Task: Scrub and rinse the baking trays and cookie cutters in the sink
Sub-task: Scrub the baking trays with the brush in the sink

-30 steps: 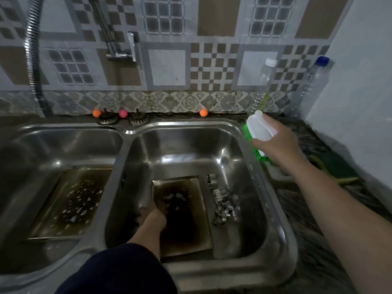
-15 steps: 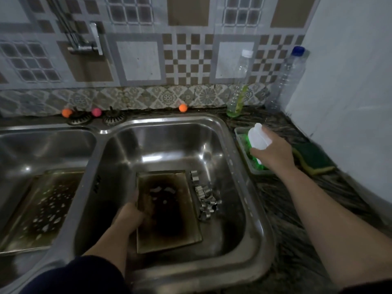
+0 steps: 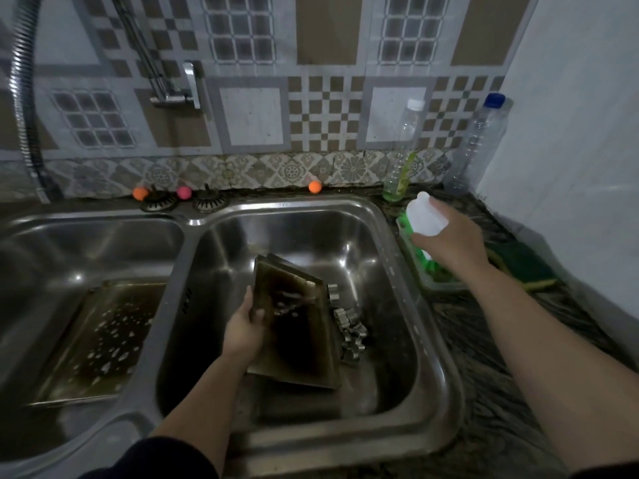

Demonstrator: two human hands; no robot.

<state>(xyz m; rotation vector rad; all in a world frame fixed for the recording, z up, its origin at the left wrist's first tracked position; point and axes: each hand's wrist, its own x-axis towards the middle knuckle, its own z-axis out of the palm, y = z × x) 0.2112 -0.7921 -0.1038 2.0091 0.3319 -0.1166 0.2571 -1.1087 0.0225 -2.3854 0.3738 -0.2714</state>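
Observation:
A dark, greasy baking tray (image 3: 301, 337) stands tilted in the right sink basin (image 3: 390, 340). My left hand (image 3: 243, 326) grips its left edge and holds that side raised. Several metal cookie cutters (image 3: 349, 331) lie in a pile on the basin floor just right of the tray. A second dirty tray (image 3: 100, 340), flecked with white suds, lies flat in the left basin (image 3: 52, 247). My right hand (image 3: 449, 238) holds a white-capped green soap bottle (image 3: 423, 219) above a small clear dish (image 3: 435, 281) on the counter, right of the sink.
A tap (image 3: 179, 88) and a flexible hose (image 3: 24, 108) hang at the tiled back wall. Two clear plastic bottles (image 3: 404, 150) (image 3: 480, 143) stand in the back right corner. A green and yellow sponge (image 3: 522, 267) lies by the white wall. Small coloured balls (image 3: 314, 187) sit on the sink's rear ledge.
My left hand has lifted the tray's left edge, so it now tilts instead of lying flat. My right hand with the bottle has stayed over the counter dish.

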